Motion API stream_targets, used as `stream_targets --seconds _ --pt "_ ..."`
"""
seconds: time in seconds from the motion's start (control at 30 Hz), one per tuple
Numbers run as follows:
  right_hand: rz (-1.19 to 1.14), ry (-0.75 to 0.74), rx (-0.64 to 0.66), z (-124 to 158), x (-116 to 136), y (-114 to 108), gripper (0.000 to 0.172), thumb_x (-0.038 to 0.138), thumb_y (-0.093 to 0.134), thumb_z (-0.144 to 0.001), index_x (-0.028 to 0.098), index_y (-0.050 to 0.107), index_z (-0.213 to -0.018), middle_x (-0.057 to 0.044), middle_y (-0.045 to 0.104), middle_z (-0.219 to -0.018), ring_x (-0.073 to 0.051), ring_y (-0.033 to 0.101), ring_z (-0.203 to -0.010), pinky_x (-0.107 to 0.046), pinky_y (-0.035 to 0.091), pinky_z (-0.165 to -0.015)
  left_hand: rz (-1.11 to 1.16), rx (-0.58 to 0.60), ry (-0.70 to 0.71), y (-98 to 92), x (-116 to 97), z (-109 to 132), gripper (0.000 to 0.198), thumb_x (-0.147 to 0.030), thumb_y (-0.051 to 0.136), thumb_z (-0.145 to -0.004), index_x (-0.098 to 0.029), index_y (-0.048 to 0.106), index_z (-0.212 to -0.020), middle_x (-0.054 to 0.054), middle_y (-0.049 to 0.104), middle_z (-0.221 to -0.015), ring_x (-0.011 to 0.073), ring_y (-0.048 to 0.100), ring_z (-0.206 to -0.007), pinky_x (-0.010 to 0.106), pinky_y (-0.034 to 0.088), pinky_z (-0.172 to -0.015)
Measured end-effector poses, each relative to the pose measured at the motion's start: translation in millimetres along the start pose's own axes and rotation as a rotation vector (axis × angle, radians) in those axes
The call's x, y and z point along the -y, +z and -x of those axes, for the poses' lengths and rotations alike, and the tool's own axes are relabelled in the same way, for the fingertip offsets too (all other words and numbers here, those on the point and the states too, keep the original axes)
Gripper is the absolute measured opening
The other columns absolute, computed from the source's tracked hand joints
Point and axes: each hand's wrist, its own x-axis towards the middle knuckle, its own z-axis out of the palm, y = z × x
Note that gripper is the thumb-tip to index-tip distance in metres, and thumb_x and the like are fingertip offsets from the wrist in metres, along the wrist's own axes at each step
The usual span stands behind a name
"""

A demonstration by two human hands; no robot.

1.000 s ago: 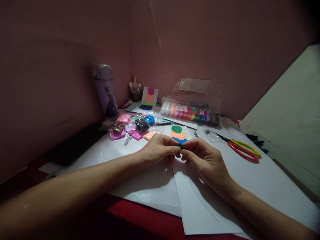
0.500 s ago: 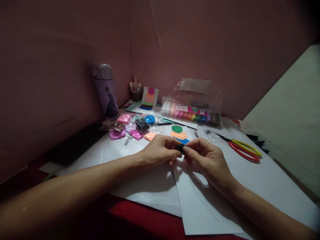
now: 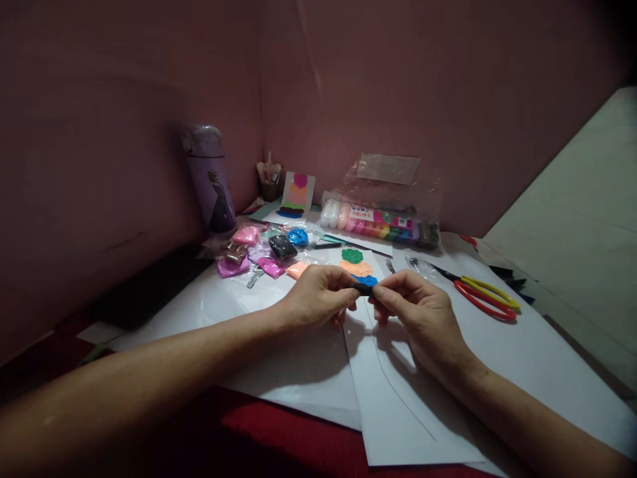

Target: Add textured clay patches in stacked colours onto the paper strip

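Note:
Between my two hands is a small piece of black clay (image 3: 365, 290), drawn out into a short strip. My left hand (image 3: 326, 292) pinches its left end with thumb and fingers. The right end sits in the closed fingertips of my right hand (image 3: 413, 299). Below them lies a white sheet of paper (image 3: 408, 411) with a thin curved pencil line. Its far part carries pressed-on clay in green (image 3: 352, 256), peach (image 3: 356, 267) and blue (image 3: 367, 281), the blue partly hidden behind the black strip.
Packets of coloured clay (image 3: 271, 267) are heaped on the left, near a purple bottle (image 3: 212, 182). A clear bag of clay sticks (image 3: 383, 222) lies at the back, beside a card with coloured shapes (image 3: 296, 196). Scissors (image 3: 485, 297) with red and yellow handles rest on the right.
The black clay has gone from a compact lump to a longer strip. My hands have moved slightly apart, the right one shifting a little to the right.

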Motion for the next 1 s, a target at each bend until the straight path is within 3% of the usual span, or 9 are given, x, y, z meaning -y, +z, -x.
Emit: stream_targets --seconds 0.1,0.23,0.43,0.63,0.8,1.0 --pt "-0.060 0.039 0.016 -1.1 -2.0 -0.1 0.015 0.030 0.070 -0.075 0.019 0.061 -0.077 0.002 0.062 -0.059 -0.011 0.055 -0.049 -0.023 0.046 -0.047 0.023 0.005 -0.010 -1.5 -0.6 -0.8 0.007 -0.015 0.055 -0.073 -0.010 0.060 -0.075 -0.001 0.057 -0.058 0.0056 0.048 -0.039 0.018 0.039 -0.040" --pt "-0.043 0.035 0.098 1.0 0.0 3.5 0.020 0.029 0.072 -0.073 0.020 0.061 -0.086 0.003 0.061 -0.061 -0.011 0.055 -0.049 -0.022 0.046 -0.043 0.070 0.028 0.033 -1.8 0.7 0.3 0.016 -0.014 0.059 -0.072 -0.012 0.055 -0.088 -0.006 0.053 -0.049 0.0073 0.048 -0.035 0.018 0.037 -0.036" --pt "-0.018 0.010 0.118 2.8 0.2 4.2 0.015 0.027 0.071 -0.075 0.019 0.062 -0.084 0.003 0.060 -0.063 -0.010 0.054 -0.050 -0.020 0.047 -0.044 0.154 0.046 0.015 1.0 3.8 0.6 0.018 -0.017 0.064 -0.069 -0.014 0.049 -0.079 -0.002 0.059 -0.059 0.0073 0.051 -0.039 0.018 0.039 -0.037" --pt "0.094 -0.049 0.129 4.6 -1.9 2.6 0.012 0.027 0.067 -0.079 0.020 0.062 -0.087 0.002 0.061 -0.066 -0.010 0.054 -0.053 -0.021 0.047 -0.047 0.146 0.002 0.015 0.4 -0.5 0.1 0.014 -0.014 0.066 -0.067 -0.011 0.054 -0.074 -0.002 0.058 -0.055 0.0071 0.052 -0.042 0.017 0.040 -0.040" --pt "0.211 -0.125 0.177 5.3 -2.2 2.9 0.010 0.030 0.064 -0.083 0.021 0.063 -0.086 0.000 0.065 -0.073 -0.011 0.055 -0.059 -0.021 0.043 -0.050 0.111 0.036 -0.022 -1.7 -3.3 1.1 0.009 -0.016 0.065 -0.069 -0.010 0.060 -0.072 -0.001 0.059 -0.052 0.0070 0.051 -0.038 0.018 0.039 -0.038" --pt "0.201 -0.119 0.145 6.6 2.1 3.2 0.010 0.029 0.065 -0.082 0.019 0.063 -0.079 0.001 0.065 -0.068 -0.010 0.054 -0.056 -0.021 0.042 -0.050 0.122 0.029 -0.026 -2.9 -0.7 -0.5 0.008 -0.014 0.062 -0.069 -0.009 0.062 -0.075 0.000 0.061 -0.056 0.0078 0.052 -0.038 0.018 0.041 -0.038"
